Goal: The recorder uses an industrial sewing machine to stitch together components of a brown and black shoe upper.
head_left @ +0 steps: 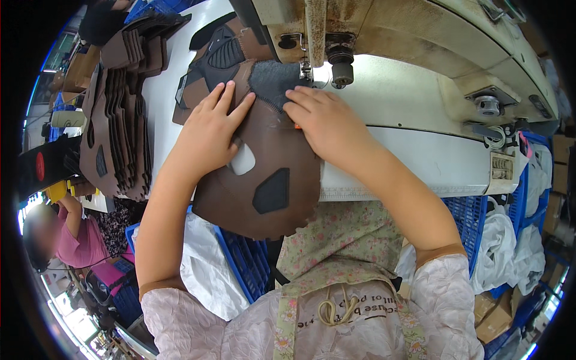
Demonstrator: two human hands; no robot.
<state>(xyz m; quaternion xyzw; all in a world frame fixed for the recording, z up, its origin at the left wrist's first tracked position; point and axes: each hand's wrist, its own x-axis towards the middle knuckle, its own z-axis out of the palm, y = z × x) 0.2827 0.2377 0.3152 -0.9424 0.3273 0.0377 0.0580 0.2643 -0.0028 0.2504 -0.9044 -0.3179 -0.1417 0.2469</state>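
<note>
A workshop curves around the beige sewing machine (420, 36), which stands on a white worktable (390, 153). Well to the machine's left I can make out another person (84, 240) in a pink top. Below the machine's right end, blue crates (465, 216) stand beside white bags (498, 252), and another blue crate (243, 258) sits under the table's near edge, lower left of the machine.

The brown panel (291, 159) lies on the table just in front of the machine, its rounded near end hanging over the edge. It carries a black five-sided patch (271, 191) and an oval cutout, and its dark textured section (273, 84) reaches right up to the presser foot (306, 73) — I can't tell whether the needle is down in it.

I see the left hand (207, 132) open, palm down, fingers spread over the panel, to the left of the machine's foot. The right hand (327, 126) is open as well, its fingers close together, fingertips resting on the dark section just in front of the foot — neither hand grips anything. Farther left of the machine stands a stack of brown pieces (120, 120).
</note>
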